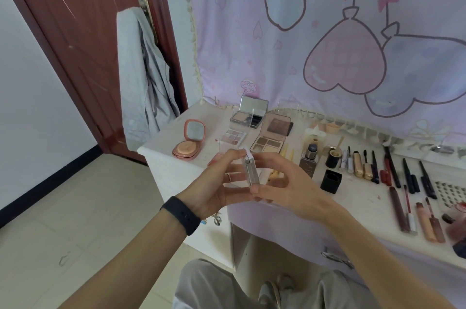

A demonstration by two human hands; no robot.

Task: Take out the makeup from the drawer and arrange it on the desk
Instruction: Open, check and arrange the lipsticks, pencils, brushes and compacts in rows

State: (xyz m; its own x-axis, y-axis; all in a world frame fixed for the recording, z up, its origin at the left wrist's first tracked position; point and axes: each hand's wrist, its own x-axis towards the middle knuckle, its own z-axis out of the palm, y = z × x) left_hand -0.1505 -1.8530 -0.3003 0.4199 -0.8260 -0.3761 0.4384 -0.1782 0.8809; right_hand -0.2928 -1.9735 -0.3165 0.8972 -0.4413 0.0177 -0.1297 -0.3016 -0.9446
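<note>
Clear-plastic small rectangular makeup case (248, 170) stands on edge in the air. The left hand (214, 190) and right hand (287, 187) pinch its sides, before the white desk (358, 207), near an open pink round compact (186, 149).

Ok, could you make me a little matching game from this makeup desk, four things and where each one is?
1 peach compact
2 black square cap
3 small pale case
4 grey garment

A pinched between left hand and right hand
B hanging on the door handle
C open, at the desk's left end
D on the desk, right of the hands

Pairs: 1-C, 2-D, 3-A, 4-B.
</note>
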